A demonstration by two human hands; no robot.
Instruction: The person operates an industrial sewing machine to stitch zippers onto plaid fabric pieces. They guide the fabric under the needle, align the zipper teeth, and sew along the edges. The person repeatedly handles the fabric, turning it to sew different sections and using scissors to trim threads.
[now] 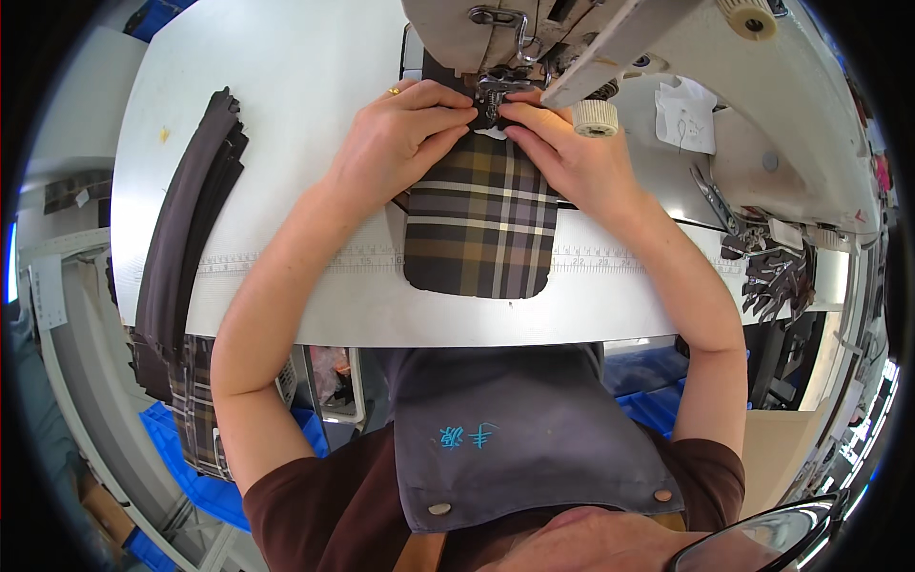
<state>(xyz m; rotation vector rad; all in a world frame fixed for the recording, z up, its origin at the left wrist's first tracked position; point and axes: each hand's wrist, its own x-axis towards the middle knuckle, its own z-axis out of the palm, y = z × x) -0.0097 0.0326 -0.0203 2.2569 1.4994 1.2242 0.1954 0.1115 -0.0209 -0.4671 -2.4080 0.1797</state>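
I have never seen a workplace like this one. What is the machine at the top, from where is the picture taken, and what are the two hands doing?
The picture comes from a camera worn on the person's head, looking down; its wide lens bends straight edges. At the top stands a sewing machine on a white table. The left hand and the right hand press the upper edge of a plaid piece beneath the machine's foot, fingers flat on the cloth. A stack of dark strips lies to the left, and scissors lie to the right. A ruler strip runs across the table.
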